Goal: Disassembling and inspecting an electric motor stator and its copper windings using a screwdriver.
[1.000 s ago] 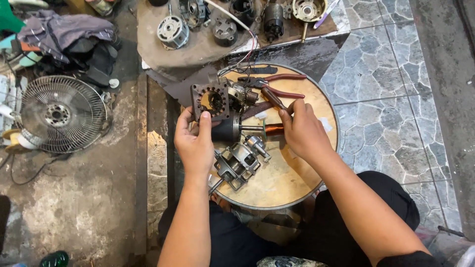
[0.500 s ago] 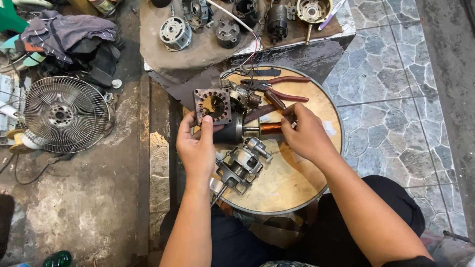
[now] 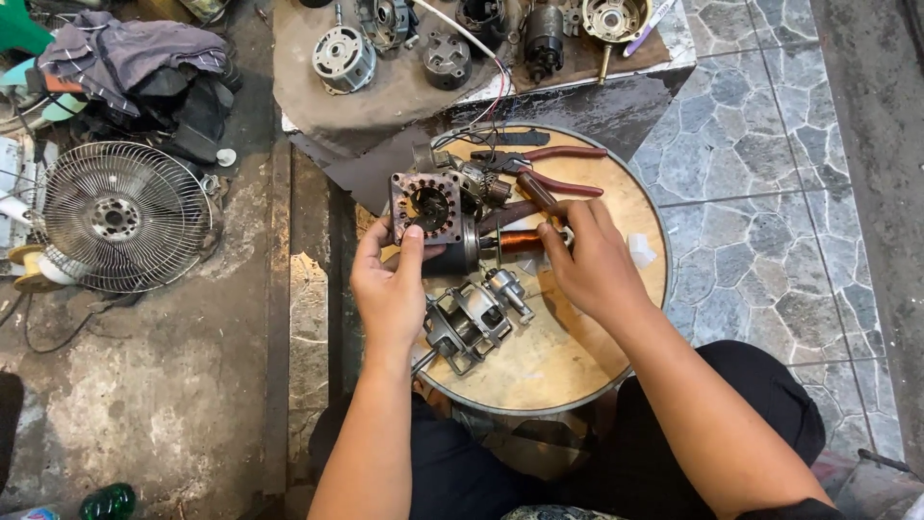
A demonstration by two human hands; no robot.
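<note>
Two hands were on one motor part at the round wooden table's centre: your left hand closed around the dark motor body, your right hand pinched shut on the copper-wound end at 3 o'clock of it. Square stator sat at 12, touching your left fingers; metal bracket at 6; red pliers beyond. Risk, as I judged: pulling skewed could've scraped the copper winding, or a knock could've shoved the bracket off.
</note>
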